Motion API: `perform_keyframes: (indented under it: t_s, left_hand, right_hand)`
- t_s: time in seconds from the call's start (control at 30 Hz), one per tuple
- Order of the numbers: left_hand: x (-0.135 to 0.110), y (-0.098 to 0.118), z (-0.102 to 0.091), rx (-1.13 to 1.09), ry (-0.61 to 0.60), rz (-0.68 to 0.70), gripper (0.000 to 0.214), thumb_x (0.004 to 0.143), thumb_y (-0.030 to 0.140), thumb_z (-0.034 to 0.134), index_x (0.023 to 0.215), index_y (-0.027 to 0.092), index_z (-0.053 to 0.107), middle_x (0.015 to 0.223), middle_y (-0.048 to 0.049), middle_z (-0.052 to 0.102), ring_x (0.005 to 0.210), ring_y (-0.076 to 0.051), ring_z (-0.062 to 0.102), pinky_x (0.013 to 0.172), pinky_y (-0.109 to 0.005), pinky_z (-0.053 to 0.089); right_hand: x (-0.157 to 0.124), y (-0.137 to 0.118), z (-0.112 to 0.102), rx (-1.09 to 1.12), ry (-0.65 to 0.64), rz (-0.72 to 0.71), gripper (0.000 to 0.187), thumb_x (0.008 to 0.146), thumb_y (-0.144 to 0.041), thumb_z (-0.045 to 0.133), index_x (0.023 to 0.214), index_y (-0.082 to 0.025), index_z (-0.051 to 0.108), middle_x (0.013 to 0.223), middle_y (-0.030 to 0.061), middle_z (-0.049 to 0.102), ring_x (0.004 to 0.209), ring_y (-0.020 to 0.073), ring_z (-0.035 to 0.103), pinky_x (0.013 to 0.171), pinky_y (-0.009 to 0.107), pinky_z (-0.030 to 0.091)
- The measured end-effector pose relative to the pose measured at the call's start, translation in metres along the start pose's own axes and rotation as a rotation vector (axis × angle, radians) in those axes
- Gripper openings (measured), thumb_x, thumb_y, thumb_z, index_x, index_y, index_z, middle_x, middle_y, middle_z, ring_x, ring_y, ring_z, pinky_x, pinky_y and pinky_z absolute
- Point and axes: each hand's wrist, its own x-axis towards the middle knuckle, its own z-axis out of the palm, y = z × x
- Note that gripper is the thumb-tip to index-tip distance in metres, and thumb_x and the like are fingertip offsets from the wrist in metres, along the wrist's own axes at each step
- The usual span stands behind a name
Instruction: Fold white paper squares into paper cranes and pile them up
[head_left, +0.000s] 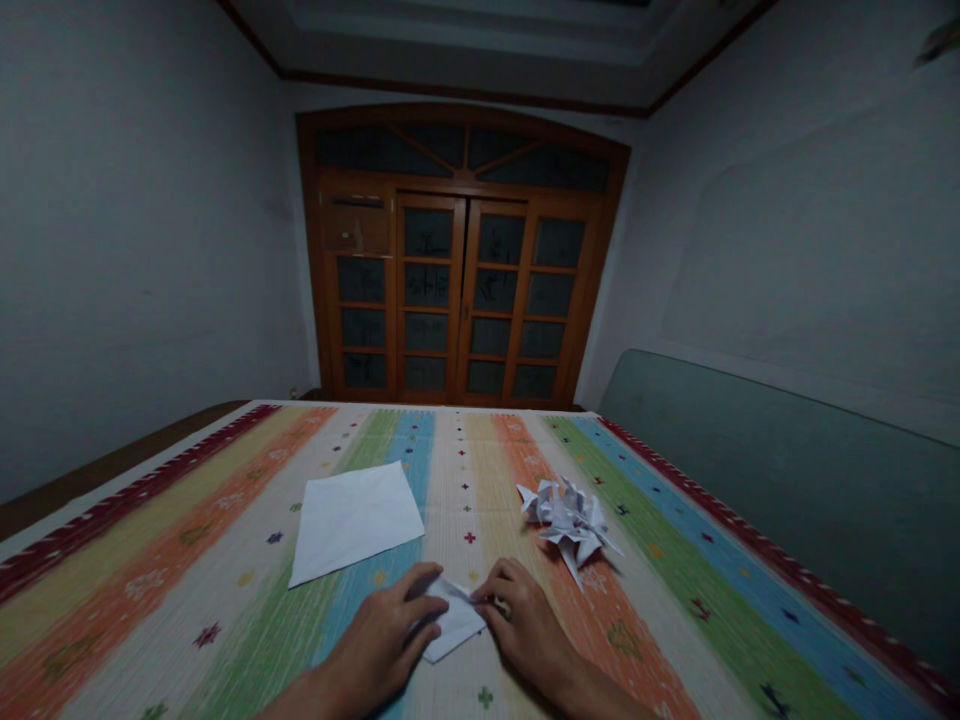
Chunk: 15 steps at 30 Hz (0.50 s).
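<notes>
Between my two hands a small folded sheet of white paper [455, 622] lies on the striped cloth. My left hand [397, 625] has its thumb and fingers closed on the paper's left side. At the paper's upper right corner, my right hand [519, 615] pinches the edge with thumb and forefinger. Folded paper pieces [571, 520], pointed like origami, sit in a pile beyond my right hand. Farther off to the left rests a flat white sheet [356, 520], apart from both hands.
A tablecloth [247, 540] with coloured stripes covers the table. A pale green board [787, 460] leans along the right wall. Wooden doors with glass panes [461, 290] stand behind the table's far edge.
</notes>
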Motion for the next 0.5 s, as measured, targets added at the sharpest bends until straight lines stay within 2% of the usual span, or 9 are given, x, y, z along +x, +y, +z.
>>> perform_keyframes:
  t_s: [0.2,0.5]
  left_hand:
    - [0.0001,0.0025,0.0001,0.055,0.052,-0.006,0.028,0.093,0.014,0.063,0.115,0.026,0.075,0.140,-0.0094,0.065,0.117,-0.030,0.070,0.104,-0.044,0.056]
    - [0.0009,-0.0073,0.0045,0.053,0.135,-0.038,0.023,0.094,0.017,0.065,0.108,0.029,0.079,0.130,-0.0070,0.073,0.114,-0.029,0.070,0.101,-0.045,0.057]
  right_hand:
    - [-0.0002,0.0011,0.0002,0.007,-0.013,-0.004,0.021,0.088,-0.004,0.062,0.089,-0.017,0.078,0.097,0.0091,0.071,0.097,0.0235,0.067,0.085,0.031,0.051]
    - [-0.0006,0.0007,-0.0003,0.019,-0.022,-0.012,0.022,0.087,-0.002,0.060,0.089,-0.018,0.075,0.096,0.0081,0.070,0.095,0.0222,0.067,0.084,0.030,0.050]
